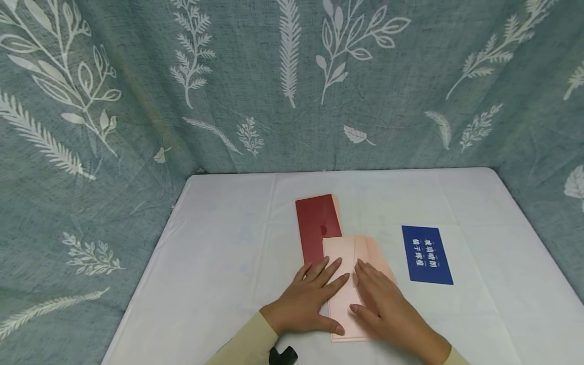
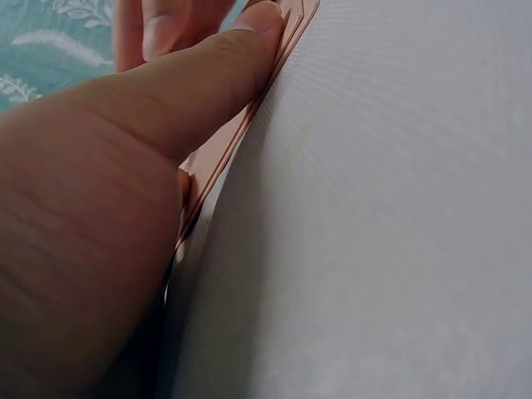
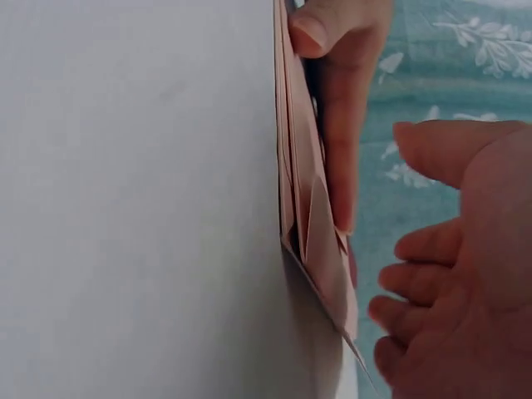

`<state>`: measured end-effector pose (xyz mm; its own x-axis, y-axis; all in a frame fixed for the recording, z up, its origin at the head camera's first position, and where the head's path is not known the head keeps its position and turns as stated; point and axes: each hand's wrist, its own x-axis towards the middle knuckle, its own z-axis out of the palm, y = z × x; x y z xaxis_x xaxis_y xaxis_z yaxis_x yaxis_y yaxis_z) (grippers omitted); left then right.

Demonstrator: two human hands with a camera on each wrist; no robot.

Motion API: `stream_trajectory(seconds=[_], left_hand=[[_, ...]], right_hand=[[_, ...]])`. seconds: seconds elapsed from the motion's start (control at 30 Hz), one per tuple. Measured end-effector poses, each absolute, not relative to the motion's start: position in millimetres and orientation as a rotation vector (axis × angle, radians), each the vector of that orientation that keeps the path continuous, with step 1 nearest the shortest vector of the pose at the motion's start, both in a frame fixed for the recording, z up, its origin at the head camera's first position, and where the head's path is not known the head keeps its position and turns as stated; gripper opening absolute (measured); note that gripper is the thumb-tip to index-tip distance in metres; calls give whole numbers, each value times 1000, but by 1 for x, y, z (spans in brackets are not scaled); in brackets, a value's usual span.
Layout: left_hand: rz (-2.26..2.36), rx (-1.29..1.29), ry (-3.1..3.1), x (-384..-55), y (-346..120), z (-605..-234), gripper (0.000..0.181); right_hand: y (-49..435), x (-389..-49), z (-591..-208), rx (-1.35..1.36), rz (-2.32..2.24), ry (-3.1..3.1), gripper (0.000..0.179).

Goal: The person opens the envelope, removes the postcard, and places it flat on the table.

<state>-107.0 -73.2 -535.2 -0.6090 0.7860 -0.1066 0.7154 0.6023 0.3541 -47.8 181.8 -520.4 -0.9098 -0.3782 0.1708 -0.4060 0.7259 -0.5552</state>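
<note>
A pale pink paper envelope (image 1: 337, 248) lies on the table with its angled flap (image 1: 376, 256) folded out to the right. My left hand (image 1: 310, 299) rests on its left side, fingers spread and thumb near the bottom edge. Over the right part is my right hand (image 1: 392, 309), its fingers fairly straight. In the right wrist view that hand (image 3: 482, 258) appears a little apart from the layered paper edges (image 3: 303, 158). Under the upper left of the pink envelope, a dark red envelope (image 1: 315, 218) is partly covered.
A blue card (image 1: 426, 255) with white characters lies to the right on the white-covered table (image 1: 219, 243). Near my left sleeve is a small black object (image 1: 284, 356), its kind unclear. A green leaf-patterned curtain (image 1: 255, 76) hangs behind and at the sides.
</note>
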Motion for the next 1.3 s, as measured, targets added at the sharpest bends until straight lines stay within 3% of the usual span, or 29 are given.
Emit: stream_trajectory(seconds=[0.4, 1.3], left_hand=[[384, 1232, 2588, -108, -74, -537, 110], [407, 1215, 2570, -107, -73, -534, 111]], right_hand=[[186, -49, -539, 709, 730, -2967, 78], [200, -44, -529, 567, 982, -3023, 73]])
